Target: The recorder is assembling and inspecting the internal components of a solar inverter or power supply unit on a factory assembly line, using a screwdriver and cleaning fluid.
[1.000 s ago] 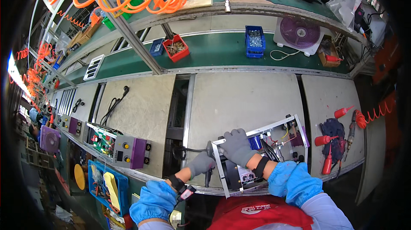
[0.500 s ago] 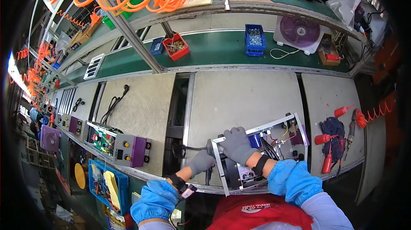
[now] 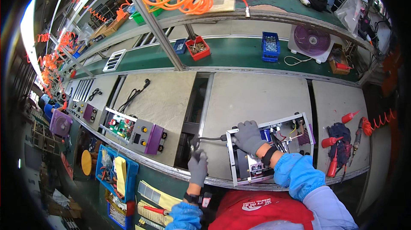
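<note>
Head: chassis (image 3: 282, 120) long axis crosswise, right end farther.

Room lies over the flat grey board (image 3: 261, 97) behind the silver metal-framed unit (image 3: 280, 144); black cable (image 3: 210, 138) obstructs leftward, 3 red plastic bottles (image 3: 329, 142) rightward.

The gray-gloved right hand (image 3: 249, 138) rests on the left end of an open metal chassis (image 3: 282, 120); the gray-gloved left hand (image 3: 198, 169) is at the dark end of a black cord (image 3: 212, 138); rightward, 3 red squeeze bottles (image 3: 332, 167) surround a dark cloth (image 3: 343, 133)
</note>
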{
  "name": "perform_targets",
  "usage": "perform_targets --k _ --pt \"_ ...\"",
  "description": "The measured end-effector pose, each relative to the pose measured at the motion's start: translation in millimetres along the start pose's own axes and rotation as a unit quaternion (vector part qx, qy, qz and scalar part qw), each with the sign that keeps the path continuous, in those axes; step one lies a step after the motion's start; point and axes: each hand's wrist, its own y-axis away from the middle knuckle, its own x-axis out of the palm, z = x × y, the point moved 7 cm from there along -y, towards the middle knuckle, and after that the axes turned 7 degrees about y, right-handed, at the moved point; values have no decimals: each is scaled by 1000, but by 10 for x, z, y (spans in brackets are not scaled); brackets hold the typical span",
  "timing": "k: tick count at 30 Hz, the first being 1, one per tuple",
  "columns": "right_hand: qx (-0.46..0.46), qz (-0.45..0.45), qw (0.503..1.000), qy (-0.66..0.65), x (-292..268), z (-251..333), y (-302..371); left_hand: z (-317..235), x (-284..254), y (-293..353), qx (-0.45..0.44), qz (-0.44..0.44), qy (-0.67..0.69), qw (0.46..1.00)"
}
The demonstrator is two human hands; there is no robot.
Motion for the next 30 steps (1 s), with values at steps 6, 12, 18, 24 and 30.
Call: perform_targets --k 6,12,18,24,30 --pt "-73 -59 989 -117 -16 -81 107 217 -1114 659 38 -174 30 984" --pt "-15 -125 961 -248 -369 -348 791 36 -1593 481 55 -260 -598 756" --pt "301 -242 860 -334 -420 -1064 2388 -159 146 344 177 246 -374 876" --pt "630 -247 635 -373 333 -1623 4149 -262 982 906 334 392 -268 814" --pt "655 -251 621 -349 724 -2205 4510 475 742 809 337 446 -383 736"
